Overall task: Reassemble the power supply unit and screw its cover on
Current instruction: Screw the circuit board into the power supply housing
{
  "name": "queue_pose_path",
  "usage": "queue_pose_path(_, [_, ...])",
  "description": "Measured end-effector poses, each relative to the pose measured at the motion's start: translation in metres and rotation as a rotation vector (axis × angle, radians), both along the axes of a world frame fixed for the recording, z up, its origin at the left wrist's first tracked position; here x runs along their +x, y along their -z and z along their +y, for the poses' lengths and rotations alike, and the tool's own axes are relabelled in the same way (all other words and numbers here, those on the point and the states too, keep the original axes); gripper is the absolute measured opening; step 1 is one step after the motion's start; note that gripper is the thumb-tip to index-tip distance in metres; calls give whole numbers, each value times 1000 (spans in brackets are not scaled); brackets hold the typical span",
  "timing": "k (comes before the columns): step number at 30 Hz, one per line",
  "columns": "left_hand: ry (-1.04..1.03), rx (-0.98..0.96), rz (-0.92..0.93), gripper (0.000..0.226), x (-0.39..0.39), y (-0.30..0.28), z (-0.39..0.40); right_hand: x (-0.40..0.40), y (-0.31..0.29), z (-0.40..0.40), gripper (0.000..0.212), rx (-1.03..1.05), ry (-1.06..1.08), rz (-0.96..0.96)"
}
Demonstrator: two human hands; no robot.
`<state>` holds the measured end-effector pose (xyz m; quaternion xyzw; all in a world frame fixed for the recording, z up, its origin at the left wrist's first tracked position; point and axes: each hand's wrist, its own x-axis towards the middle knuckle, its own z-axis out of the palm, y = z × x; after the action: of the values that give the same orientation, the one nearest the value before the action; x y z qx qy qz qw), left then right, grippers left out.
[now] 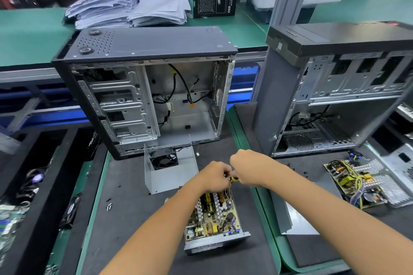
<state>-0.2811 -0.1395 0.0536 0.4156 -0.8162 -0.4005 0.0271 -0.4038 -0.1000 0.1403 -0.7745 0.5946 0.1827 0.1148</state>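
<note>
Lying open on dark mat (134, 219), circuit board exposed: power supply unit (213, 219); gripping small yellow-tipped part (234, 178) over its far end: left hand (215, 177), right hand (248, 167), fingers curled; standing behind: fan cover (169, 167)

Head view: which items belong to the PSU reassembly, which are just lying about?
In the job:
- open PSU board tray
- fan cover
- loose screws
- left hand, right hand, on a yellow part

Lying about:
- two PC cases
- second PSU board
- paper stacks
- black box
</note>
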Motion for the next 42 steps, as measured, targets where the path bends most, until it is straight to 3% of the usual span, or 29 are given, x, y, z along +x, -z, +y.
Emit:
queue_pose_path(4, [0, -16, -7, 8, 1, -2, 0, 0, 1, 2, 20, -35, -32, 42])
queue_pose_path(8, [2, -15, 0, 20, 3, -3, 0, 1, 5, 2, 29, -56, -56, 64])
queue_pose_path(11, [3, -12, -2, 7, 4, -2, 0, 1, 8, 3, 30, -69, -50, 59])
queue_pose_path(16, [17, -9, -12, 10, 3, -3, -1, 2, 3, 5, 17, 52, -7, -58])
queue_pose_path(19, [17, 0, -9, 18, 4, -2, -2, 0, -1, 6, 25, 88, -15, -63])
queue_pose_path(26, [2, 26, 31, 18, 4, 1, -4, -2, -2, 3, 4, -45, 19, -61])
queue_pose_path(29, [-10, 17, 32, 14, 3, 4, -5, -1, 2, 3, 26, -36, 5, -38])
queue_pose_path(34, [-14, 21, 26, 14, 3, 8, -7, 6, 1, 1, 20, -49, -44, -12])
queue_pose_path(42, [19, 67, 25, 8, 5, 6, -10, -3, 0, 5, 34, -2, 32, -5])
